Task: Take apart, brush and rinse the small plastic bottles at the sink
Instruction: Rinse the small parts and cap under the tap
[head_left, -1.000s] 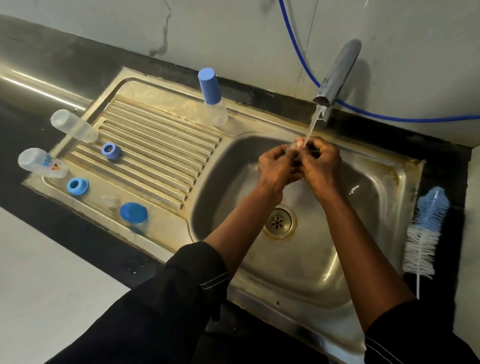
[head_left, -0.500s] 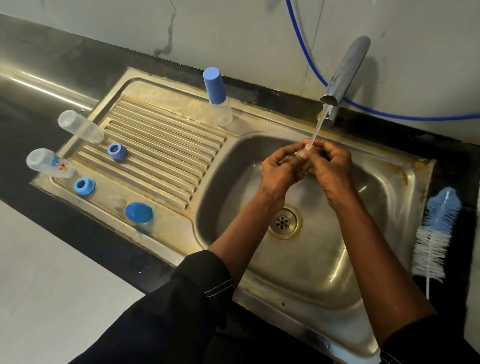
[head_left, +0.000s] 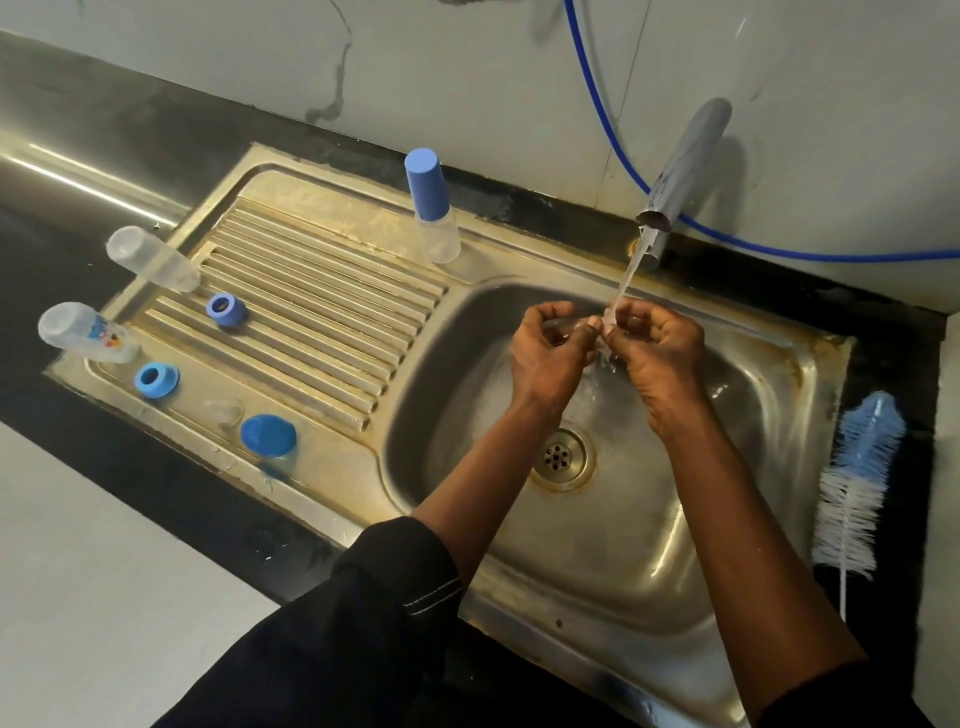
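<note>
Over the steel sink basin (head_left: 675, 525), my left hand (head_left: 545, 353) and my right hand (head_left: 660, 348) meet under the running tap (head_left: 680, 166), both pinching a small clear soft part (head_left: 608, 317) in the water stream. On the drainboard (head_left: 322, 306) lie two clear bottles on their sides, a plain one (head_left: 150, 258) and a printed one (head_left: 85, 332). Two blue rings (head_left: 226, 310) (head_left: 156, 380), a clear teat (head_left: 224, 410) and a blue cap (head_left: 268, 435) rest near them. One capped bottle (head_left: 434, 208) stands upright at the back.
A blue and white bottle brush (head_left: 857, 483) lies on the black counter right of the sink. A blue hose (head_left: 613, 140) runs along the wall behind the tap. The drain (head_left: 562, 457) sits below my hands. A white surface (head_left: 78, 597) lies at the lower left.
My hands stay under the stream, fingers working the small clear part. The view has shifted slightly; the items on the drainboard have not moved.
</note>
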